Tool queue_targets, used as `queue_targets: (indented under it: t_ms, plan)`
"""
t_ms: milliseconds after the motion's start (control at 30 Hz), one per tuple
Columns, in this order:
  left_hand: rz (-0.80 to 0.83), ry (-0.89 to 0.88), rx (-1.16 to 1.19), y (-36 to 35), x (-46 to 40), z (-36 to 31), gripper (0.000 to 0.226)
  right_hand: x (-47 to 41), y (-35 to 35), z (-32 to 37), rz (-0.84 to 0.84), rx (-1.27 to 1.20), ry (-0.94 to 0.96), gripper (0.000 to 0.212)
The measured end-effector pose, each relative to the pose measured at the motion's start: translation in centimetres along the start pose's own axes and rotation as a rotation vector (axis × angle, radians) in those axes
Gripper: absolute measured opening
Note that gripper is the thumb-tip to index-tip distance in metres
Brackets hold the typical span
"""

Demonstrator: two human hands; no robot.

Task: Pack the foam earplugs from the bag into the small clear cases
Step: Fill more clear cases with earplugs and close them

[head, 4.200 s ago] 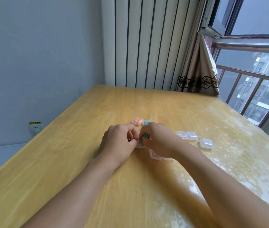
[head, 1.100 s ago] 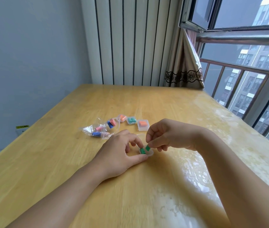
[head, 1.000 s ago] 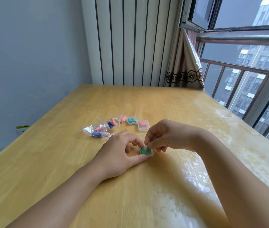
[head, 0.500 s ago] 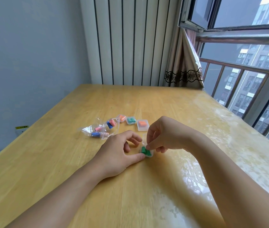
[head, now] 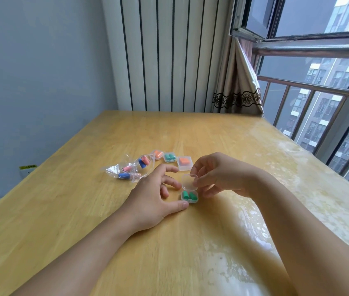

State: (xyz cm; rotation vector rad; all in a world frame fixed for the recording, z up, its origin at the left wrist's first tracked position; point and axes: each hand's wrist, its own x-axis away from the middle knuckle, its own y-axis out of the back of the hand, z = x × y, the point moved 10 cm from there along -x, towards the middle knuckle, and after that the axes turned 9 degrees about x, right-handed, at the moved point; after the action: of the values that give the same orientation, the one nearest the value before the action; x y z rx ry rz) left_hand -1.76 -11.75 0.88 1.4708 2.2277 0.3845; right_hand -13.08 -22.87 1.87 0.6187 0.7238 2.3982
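A small clear case (head: 189,197) sits on the wooden table (head: 190,242) with two green earplugs (head: 189,195) inside and its lid (head: 188,182) standing up. My right hand (head: 218,175) pinches the lid's edge with thumb and fingertips. My left hand (head: 155,195) lies on the table beside the case, fingers spread, thumb tip against the case's near left corner. The clear bag (head: 129,169) with blue and pink earplugs lies to the left, further back.
Three closed cases stand in a row behind the hands: orange (head: 158,154), green (head: 169,157), orange (head: 184,162). A wall with striped panels closes the far end; a window with railings and a curtain (head: 237,82) runs along the right.
My right fingers have shifted from pressing the green earplugs into the case to pinching its raised lid. My left fingers have spread away from the case; only the thumb stays against it.
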Motion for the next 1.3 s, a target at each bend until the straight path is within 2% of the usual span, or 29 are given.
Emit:
queue_targets:
  t_ms: [167, 333, 500, 667, 767, 933, 1067, 1200, 1300]
  plan:
    - [-0.007, 0.007, 0.037, 0.1, 0.0, 0.2, 0.071, 0.2, -0.5, 1.4, 0.068, -0.027, 0.131, 0.013]
    - [-0.028, 0.044, 0.155, 0.6, -0.5, 1.0, 0.051, 0.7, -0.7, 2.2, 0.087, 0.067, 0.202, 0.026]
    - [-0.054, 0.086, 0.45, 1.3, -0.6, 1.0, 0.03, 1.0, 0.0, 5.5, -0.187, 0.333, 0.431, 0.032]
    - [-0.12, 0.118, 0.552, 2.0, -0.5, 0.7, 0.043, 2.4, 0.2, 7.7, -0.448, 0.404, 0.619, 0.019]
    - [-0.141, 0.131, 0.563, 2.2, -0.5, 1.1, 0.04, 2.8, 0.3, 7.7, -0.527, 0.432, 0.633, 0.017]
    - [-0.177, 0.106, 0.557, 2.3, -0.5, 0.8, 0.032, 2.8, 0.8, 7.8, -0.561, 0.495, 0.633, 0.018]
    - [-0.383, -0.114, 0.308, 5.0, -0.1, -0.6, 0.03, 2.6, 6.4, 4.5, -0.781, 0.391, 0.481, 0.021]
    - [-0.507, -0.197, 0.071, 6.5, 0.5, -1.5, 0.032, 1.2, 6.2, 1.3, -0.752, 0.351, 0.382, 0.024]
    - [-0.59, -0.163, -0.092, 7.5, 0.3, -0.7, 0.038, 0.2, 5.5, 0.3, -0.765, 0.382, 0.351, 0.022]
